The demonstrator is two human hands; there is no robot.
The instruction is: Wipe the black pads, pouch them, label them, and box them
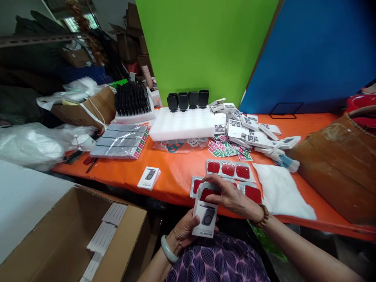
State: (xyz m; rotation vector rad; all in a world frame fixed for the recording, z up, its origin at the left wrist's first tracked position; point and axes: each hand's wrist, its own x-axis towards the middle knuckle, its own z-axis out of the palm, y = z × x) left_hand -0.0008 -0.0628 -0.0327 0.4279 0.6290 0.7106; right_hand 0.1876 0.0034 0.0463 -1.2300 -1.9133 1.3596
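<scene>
My left hand (pixel 182 230) is wrapped round a small white box (pixel 206 223) printed "MAGNETIC", tilted above my lap. At the upper end of that box, my right hand (pixel 235 199) has its thumb and fingers closed on a flat piece with a red face and silver-grey edge (pixel 209 192). Its lower end lies at the box opening; how deep it sits inside cannot be told. Behind my right hand, similar red-faced pieces (pixel 228 169) lie in rows on the orange table. Another white printed box (pixel 149 178) sits near the table edge on the left.
An open carton (pixel 138 219) at lower left contains several white boxes. White foam (pixel 182 125) with black holders stands at the back. Beside it are piled boxes (pixel 235 128) and red and green cards (pixel 226 150). A white cushion-like pad (pixel 282 192) and large brown container (pixel 337 168) are at right.
</scene>
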